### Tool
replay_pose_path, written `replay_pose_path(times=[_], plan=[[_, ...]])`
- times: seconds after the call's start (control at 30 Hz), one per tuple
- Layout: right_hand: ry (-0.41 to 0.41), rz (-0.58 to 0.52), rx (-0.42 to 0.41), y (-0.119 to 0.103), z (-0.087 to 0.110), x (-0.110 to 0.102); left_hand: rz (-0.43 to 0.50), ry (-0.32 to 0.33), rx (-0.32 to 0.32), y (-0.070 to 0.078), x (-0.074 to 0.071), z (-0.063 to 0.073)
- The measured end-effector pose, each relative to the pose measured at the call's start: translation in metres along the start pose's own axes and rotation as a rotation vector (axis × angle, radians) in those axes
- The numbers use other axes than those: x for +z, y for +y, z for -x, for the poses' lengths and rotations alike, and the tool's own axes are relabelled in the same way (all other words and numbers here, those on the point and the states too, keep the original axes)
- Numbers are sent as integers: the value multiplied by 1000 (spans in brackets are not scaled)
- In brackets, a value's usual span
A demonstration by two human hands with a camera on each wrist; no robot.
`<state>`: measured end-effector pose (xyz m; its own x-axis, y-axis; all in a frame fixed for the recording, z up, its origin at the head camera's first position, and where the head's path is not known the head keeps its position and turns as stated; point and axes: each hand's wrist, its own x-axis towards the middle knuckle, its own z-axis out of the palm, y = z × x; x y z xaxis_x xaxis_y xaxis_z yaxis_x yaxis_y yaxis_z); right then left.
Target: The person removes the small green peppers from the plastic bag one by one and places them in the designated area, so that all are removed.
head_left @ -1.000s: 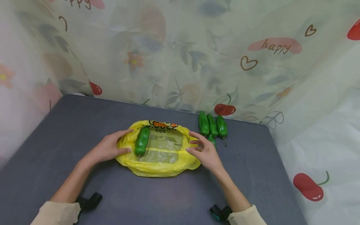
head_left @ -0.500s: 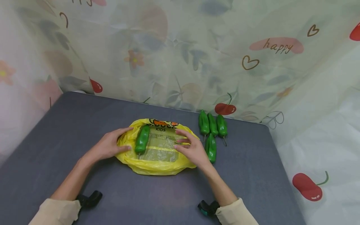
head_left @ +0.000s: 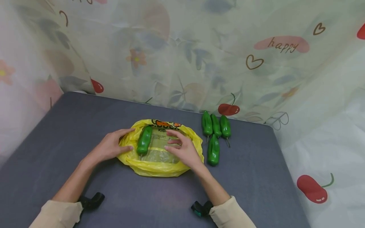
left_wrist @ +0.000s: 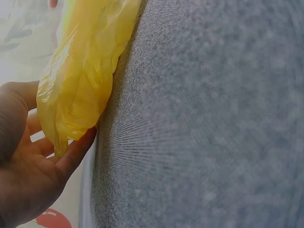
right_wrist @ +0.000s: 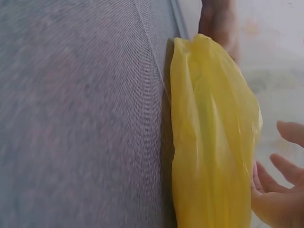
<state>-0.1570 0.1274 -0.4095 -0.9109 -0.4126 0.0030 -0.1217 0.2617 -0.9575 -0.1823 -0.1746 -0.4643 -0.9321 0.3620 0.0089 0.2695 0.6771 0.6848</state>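
A yellow plastic bag (head_left: 159, 172) lies on the table with its mouth spread, a green pepper (head_left: 144, 140) inside at the left. My left hand (head_left: 109, 146) holds the bag's left end between thumb and fingers; in the left wrist view the left hand (left_wrist: 40, 166) has crumpled plastic between them. Above the right part of the bag hovers my right hand (head_left: 183, 150), fingers parted and slightly bent, holding nothing. Another green pepper (head_left: 213, 150) lies right of the bag, just below a group of green peppers (head_left: 216, 125) near the back edge.
The dark grey table (head_left: 251, 177) ends at a printed cloth backdrop (head_left: 199, 63) behind it and on both sides. Black wrist cameras (head_left: 92, 201) are strapped below the hands.
My right hand has moved left from the bag's right rim to over its opening, uncovering the pepper nearest the bag. The left hand stays on the left end.
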Motion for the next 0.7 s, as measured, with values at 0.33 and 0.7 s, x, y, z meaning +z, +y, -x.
replay_pose_path(times=[0.33,0.7], plan=[[-3,-25,8,32,-20,18,8,-3,-14,-2,1,-1],[-34,10,60,38,-37,36,3,1,2,-3,1,-1]])
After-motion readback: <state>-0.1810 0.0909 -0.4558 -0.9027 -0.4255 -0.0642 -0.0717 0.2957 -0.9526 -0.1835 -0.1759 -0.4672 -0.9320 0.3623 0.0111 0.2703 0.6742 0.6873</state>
